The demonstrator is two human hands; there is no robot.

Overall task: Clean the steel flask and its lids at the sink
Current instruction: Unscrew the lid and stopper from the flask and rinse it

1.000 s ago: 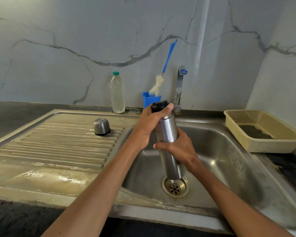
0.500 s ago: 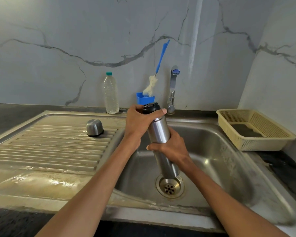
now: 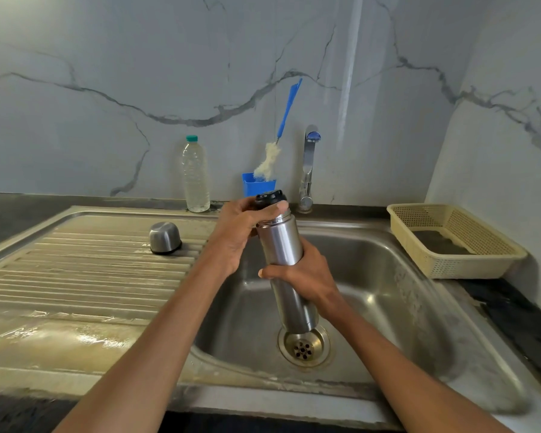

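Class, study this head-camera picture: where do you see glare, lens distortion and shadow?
Head view: glare lies as bright patches on the wet draining board and as streaks along the steel flask; the wide lens bows the sink's front rim and tilts the walls; the basket throws a soft shadow to its right; the corners darken slightly.

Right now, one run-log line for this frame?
stage: unscrewing black inner lid | left hand: grips lid | right hand: holds steel flask over sink | steel cap: on drainboard
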